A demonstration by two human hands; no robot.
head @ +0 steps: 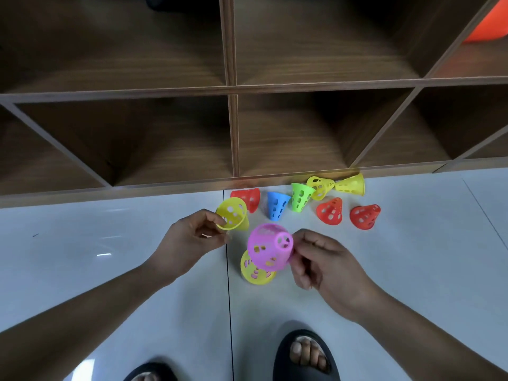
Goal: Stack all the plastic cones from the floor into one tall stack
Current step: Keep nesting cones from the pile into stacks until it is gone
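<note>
Holding a yellow cone (232,214) by its rim, the left hand (192,237) has its fingers pinched tight on it. This cone is in the air at 11 o'clock from the pink cone (270,246). The right hand (324,259) grips the pink cone from the 3 o'clock side, fingers clamped on its edge. The pink cone is tilted, just over a second yellow cone (255,273) on the white floor (110,270). I cannot tell if the two touch.

More cones sit on the floor from 12 to 2 o'clock, close to the brown shelf (233,133): a red cone (247,198), a blue cone (277,206), a green cone (301,196), two more yellow cones (320,187) (351,185) and two more red cones (330,211) (365,216). Black slippers (305,356) show at 6 o'clock.
</note>
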